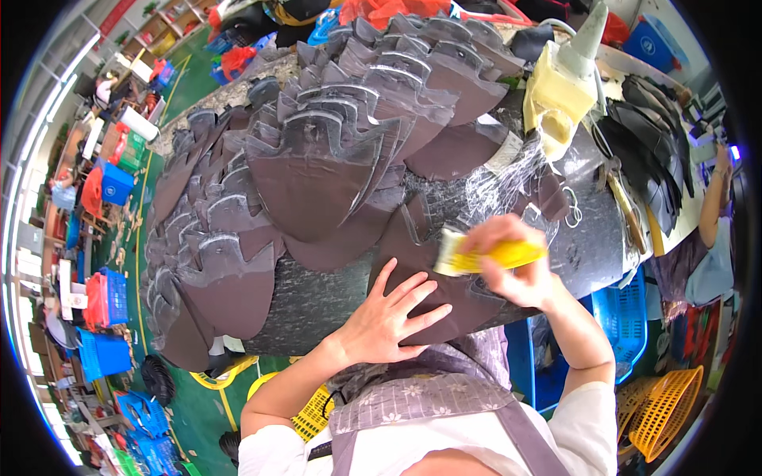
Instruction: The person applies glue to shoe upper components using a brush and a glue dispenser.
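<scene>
My left hand (389,317) lies flat with fingers spread on a dark brown cut piece (409,244), shaped like a shoe upper, at the table's near edge. In my right hand (508,262) is a yellow-handled brush (449,254), its pale broad end pointing left over the same piece. Overlapping stacks of similar brown pieces (313,194), with greyish curved, notched edges, cover the table's left and middle. Beyond my right hand stands a cream-yellow pot (558,95) with a pale cone on top. White stringy residue (508,184) spreads below it.
Dark curved pieces (647,151) lie at the table's right, near a wooden-handled tool (627,208). Blue crates (623,321) and a yellow basket (665,412) stand below the right side. Another person (710,262) is at far right. Blue bins (103,353) line the left.
</scene>
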Demonstrator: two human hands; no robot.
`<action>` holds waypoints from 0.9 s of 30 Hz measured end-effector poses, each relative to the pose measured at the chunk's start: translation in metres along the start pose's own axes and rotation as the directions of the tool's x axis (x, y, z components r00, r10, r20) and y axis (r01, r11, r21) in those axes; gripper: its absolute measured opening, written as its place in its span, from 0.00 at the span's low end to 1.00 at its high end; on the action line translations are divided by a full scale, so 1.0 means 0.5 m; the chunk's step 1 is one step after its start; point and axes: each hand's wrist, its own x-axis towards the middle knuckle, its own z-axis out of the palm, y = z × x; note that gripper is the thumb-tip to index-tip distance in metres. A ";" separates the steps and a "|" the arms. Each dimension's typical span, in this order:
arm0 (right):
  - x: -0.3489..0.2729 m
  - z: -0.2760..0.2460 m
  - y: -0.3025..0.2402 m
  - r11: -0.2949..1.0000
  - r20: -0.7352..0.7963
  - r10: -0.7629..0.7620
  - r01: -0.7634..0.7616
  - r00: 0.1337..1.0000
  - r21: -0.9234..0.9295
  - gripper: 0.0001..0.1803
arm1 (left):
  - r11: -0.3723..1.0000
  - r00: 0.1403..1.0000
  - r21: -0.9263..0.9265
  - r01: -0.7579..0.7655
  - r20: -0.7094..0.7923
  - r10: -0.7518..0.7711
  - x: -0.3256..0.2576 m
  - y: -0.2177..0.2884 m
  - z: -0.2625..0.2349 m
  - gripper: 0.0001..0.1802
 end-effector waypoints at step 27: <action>0.095 0.038 0.044 0.917 0.209 0.015 0.070 0.978 -0.392 0.10 | 0.995 0.998 0.076 -0.060 0.014 0.059 -0.005 0.013 0.006 0.38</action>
